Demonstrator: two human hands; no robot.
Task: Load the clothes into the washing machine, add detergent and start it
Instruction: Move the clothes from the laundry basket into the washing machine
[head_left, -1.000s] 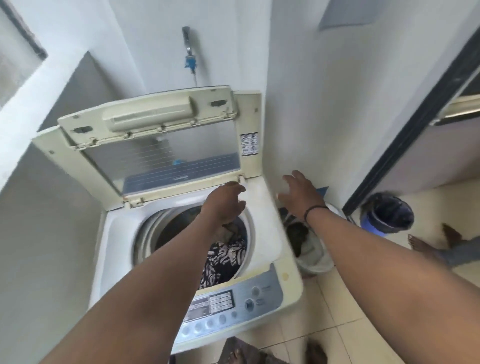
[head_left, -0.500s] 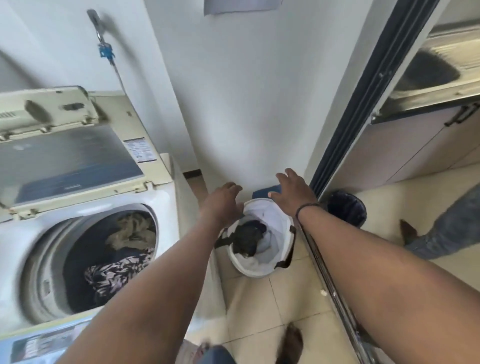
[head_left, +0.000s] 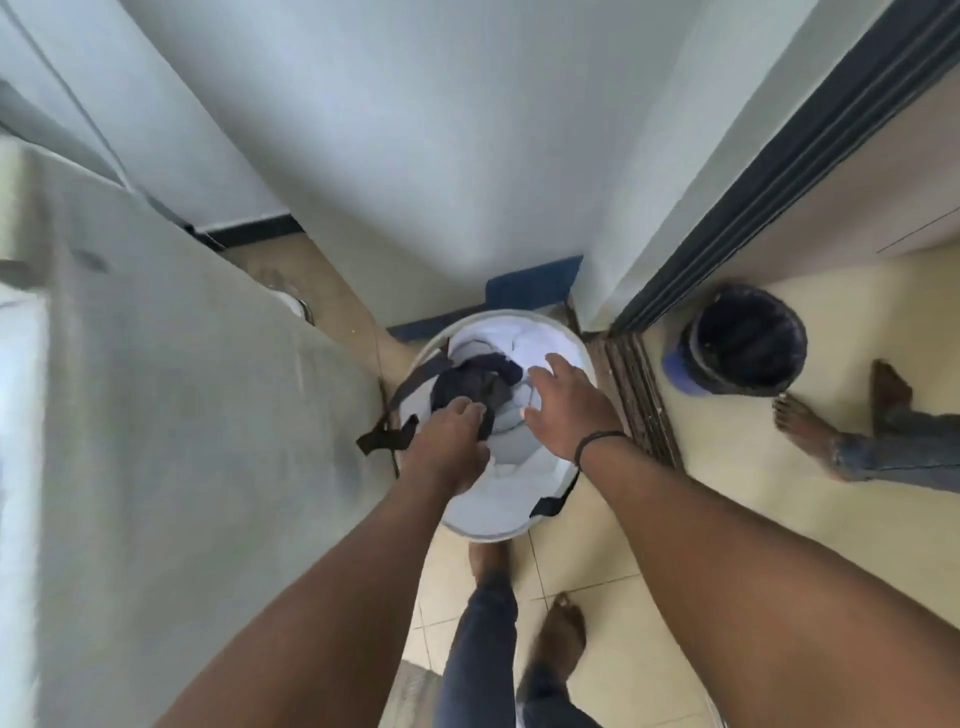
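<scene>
Washer side (head_left: 182, 415) blurred at left. Left hand (head_left: 447, 441) curls on dark garment (head_left: 470, 384) inside white laundry basket (head_left: 498, 519) on floor. Right hand (head_left: 566, 410) fingers spread over white lining. Dark bin (head_left: 743, 338) far right.

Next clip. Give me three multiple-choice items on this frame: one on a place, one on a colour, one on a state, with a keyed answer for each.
1. Where is the dark crumpled garment?
A. in the round white laundry basket
B. on the tiled floor
C. on the wall

2. What colour is the round bin by the doorway?
A. red
B. dark blue
C. yellow

3. What is the left hand doing?
A. hanging idle
B. pressing a button
C. gripping the garment

Answers: 1 A, it lies inside the rim. 2 B, its wall is dark blue. 3 C, fingers curl round the cloth; the right hand is spread open.
</scene>
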